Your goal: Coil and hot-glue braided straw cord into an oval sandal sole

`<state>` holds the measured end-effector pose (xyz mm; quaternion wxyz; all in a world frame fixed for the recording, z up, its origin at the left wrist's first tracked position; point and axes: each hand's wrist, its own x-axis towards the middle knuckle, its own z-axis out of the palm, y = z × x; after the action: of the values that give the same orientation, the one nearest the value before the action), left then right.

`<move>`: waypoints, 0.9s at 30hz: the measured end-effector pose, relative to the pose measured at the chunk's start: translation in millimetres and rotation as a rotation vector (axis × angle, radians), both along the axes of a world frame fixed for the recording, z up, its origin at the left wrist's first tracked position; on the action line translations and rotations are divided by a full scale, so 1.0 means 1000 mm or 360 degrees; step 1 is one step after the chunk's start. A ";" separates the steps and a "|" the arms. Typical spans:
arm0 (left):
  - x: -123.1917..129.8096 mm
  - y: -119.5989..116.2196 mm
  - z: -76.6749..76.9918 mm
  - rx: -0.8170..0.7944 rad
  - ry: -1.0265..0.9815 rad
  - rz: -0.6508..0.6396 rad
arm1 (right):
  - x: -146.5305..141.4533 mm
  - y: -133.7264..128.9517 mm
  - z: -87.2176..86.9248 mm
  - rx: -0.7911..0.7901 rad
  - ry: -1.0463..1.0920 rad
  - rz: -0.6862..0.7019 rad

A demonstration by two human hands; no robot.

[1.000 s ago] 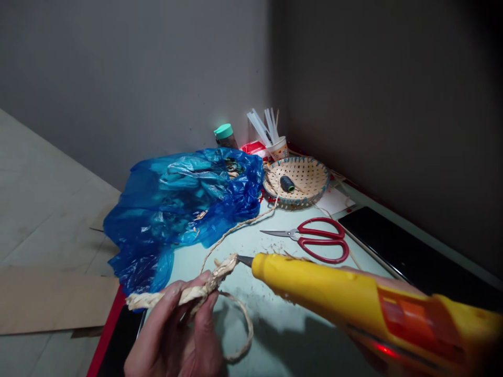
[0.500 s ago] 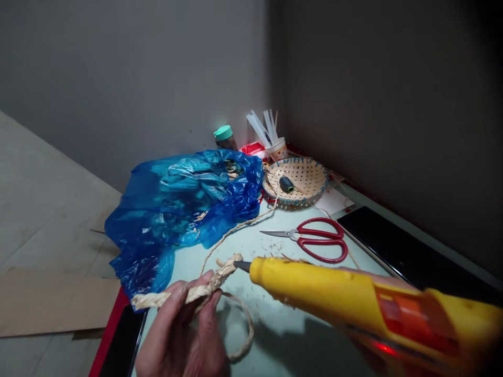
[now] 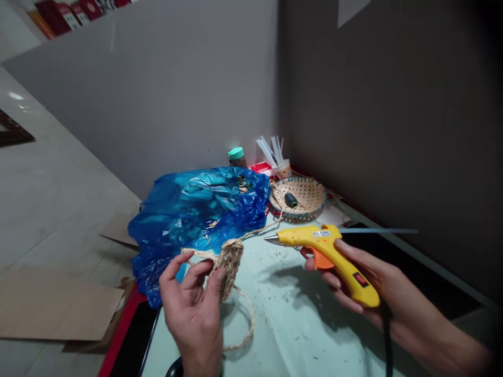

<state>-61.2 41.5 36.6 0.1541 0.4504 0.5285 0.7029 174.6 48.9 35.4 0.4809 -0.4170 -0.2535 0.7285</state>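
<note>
Between the thumb and fingers of my left hand (image 3: 194, 309) is a coiled piece of braided straw cord (image 3: 231, 262), tilted so its flat spiral side shows. A loose length of the cord loops down to the table and another runs back toward the basket. My right hand (image 3: 365, 277) grips a yellow glue gun (image 3: 334, 251) by its handle, with fingers near the orange trigger. Its metal nozzle points left, a short gap away from the coil. A clear glue stick (image 3: 379, 231) sticks out of its back end. The scissors are mostly hidden behind the glue gun.
A crumpled blue plastic bag (image 3: 200, 209) covers the table's left back. Behind are a woven basket (image 3: 310, 193) holding a dark thread spool (image 3: 291, 200), a paper cup (image 3: 283, 169) of glue sticks and a green-lidded bottle (image 3: 236, 156). Grey walls close off the back and right.
The glue gun has moved back from the cord, away from my face and more upright. My left hand has turned the coil so its spiral side shows. The view has tilted up.
</note>
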 end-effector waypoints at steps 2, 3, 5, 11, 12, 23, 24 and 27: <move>-0.002 -0.003 0.002 -0.0044 -0.0106 -0.0014 | 0.005 -0.005 -0.001 -0.0207 0.0198 -0.0065; -0.002 -0.004 0.003 -0.0053 -0.0144 -0.0013 | 0.008 -0.008 -0.003 -0.0277 0.0275 -0.0079; -0.003 -0.005 0.003 -0.0064 -0.0192 -0.0033 | 0.014 -0.013 -0.008 -0.0280 0.0277 -0.0066; -0.006 0.000 -0.001 -0.0233 -0.0374 -0.0278 | 0.027 -0.010 -0.036 -0.0147 -0.0092 0.0231; -0.006 0.001 -0.002 -0.0243 -0.0402 -0.0299 | 0.028 -0.009 -0.040 -0.0086 -0.0182 0.0318; 0.002 -0.003 -0.004 -0.0264 -0.0343 -0.0225 | 0.043 -0.002 -0.040 0.0636 -0.1884 0.0819; 0.003 -0.004 -0.005 -0.0299 -0.0321 -0.0219 | 0.046 -0.001 -0.041 0.0781 -0.2136 0.0737; 0.005 -0.006 -0.006 -0.0403 -0.0197 -0.0179 | 0.046 -0.002 -0.032 0.1169 -0.2632 0.0467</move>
<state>-55.8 35.5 30.9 0.2811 0.4122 0.5763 0.6472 220.6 47.0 2.9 0.1512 -0.5902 -0.7830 0.1252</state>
